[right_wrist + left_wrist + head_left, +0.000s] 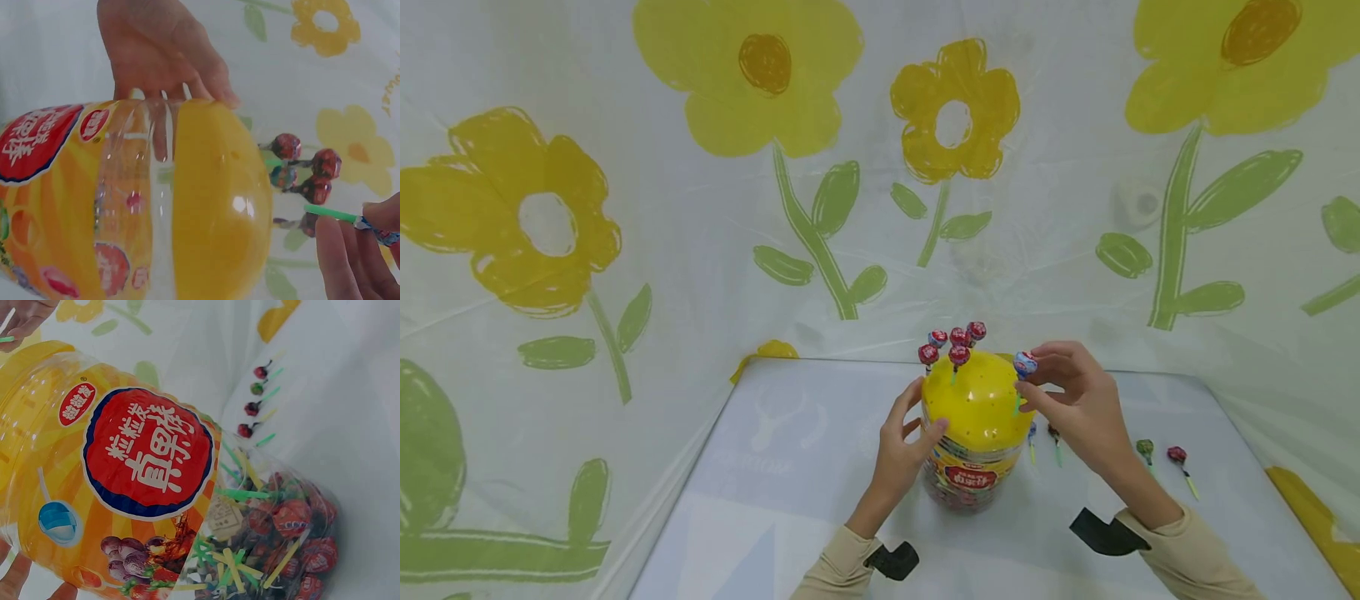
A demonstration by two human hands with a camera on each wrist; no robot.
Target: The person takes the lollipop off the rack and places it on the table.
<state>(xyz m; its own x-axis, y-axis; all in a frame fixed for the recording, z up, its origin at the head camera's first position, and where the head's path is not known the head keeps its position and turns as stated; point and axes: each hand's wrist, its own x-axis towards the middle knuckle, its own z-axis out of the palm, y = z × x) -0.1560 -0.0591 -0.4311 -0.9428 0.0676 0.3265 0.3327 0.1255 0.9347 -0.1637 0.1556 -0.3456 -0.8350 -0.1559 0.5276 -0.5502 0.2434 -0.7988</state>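
Observation:
A clear plastic jar (pixel 972 482) with a yellow and red label stands on the table, topped by a domed yellow lid (pixel 988 404) dotted with small holes. My left hand (pixel 901 446) grips the jar's left side near the lid, thumb in front and fingers round the side. Above the lid's right side, my right hand (pixel 1078 408) pinches a lollipop (pixel 1025 364) in a blue and white wrapper. Its green stick points down beside the lid; in the right wrist view the stick end is apart from the lid. Several wrapped lollipops (pixel 959 355) stand upright in the lid's far left part.
Right of the jar, several loose lollipops (pixel 1177 455) lie in a row on the white table (pixel 820 500). More lollipops (pixel 292 519) show inside the jar's base. A flower-printed sheet (pixel 1045 250) hangs behind the table.

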